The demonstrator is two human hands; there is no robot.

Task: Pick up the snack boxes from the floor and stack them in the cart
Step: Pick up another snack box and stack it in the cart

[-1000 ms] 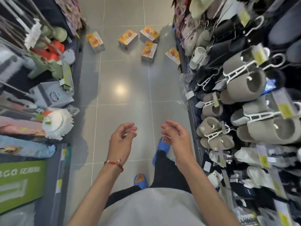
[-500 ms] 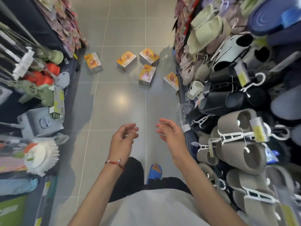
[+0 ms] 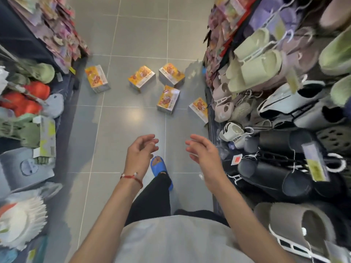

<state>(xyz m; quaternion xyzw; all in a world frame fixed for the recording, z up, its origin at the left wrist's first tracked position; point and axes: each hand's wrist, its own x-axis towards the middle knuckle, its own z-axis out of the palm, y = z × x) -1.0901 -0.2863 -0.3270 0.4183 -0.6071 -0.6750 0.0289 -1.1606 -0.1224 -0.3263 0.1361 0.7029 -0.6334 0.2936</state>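
1. 5 snack boxes (image 3: pixel 141 79) lie scattered on the tiled floor (image 3: pixel 117 133) ahead, well apart from both hands.
2. The left hand (image 3: pixel 141 154) and right hand (image 3: pixel 203 152) hang empty, fingers loosely curled.
3. The nearest box (image 3: pixel 168 99) lies straight ahead between them, long axis pointing away.
4. Another box (image 3: pixel 199 109) sits against the rack base (image 3: pixel 210 133), on the right hand's side.
5. No cart shows.
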